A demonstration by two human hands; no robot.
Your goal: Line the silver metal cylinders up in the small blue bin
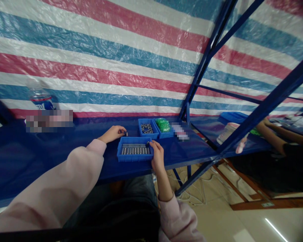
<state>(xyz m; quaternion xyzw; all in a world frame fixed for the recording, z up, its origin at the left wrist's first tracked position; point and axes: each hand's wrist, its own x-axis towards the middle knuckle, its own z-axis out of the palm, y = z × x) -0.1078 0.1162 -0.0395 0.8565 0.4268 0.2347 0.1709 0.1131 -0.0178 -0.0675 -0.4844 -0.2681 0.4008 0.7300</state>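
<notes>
Beyond the left end of a blue tray (135, 158), my left hand (113, 134) is closed, its fingers curled over the table. A small dark piece with a pale end (127, 133) shows at its fingertips; its kind is too small to tell. Inside the tray, silvery metal cylinders (135, 151) lie side by side in a row, with more lying lengthwise behind them. My right hand (157, 154) is closed at the tray's right end, and a small dark piece (148, 143) shows by its fingertips over the inner corner.
Behind the tray stand a blue bin of small metal parts (146, 128) and another with green plastic-wrapped items (163, 125). A bottle (41, 101) stands far left by the striped sheet (116, 67). Blue frame posts (199, 74) rise rightward. Another person's arms (272, 134) reach over the adjoining table.
</notes>
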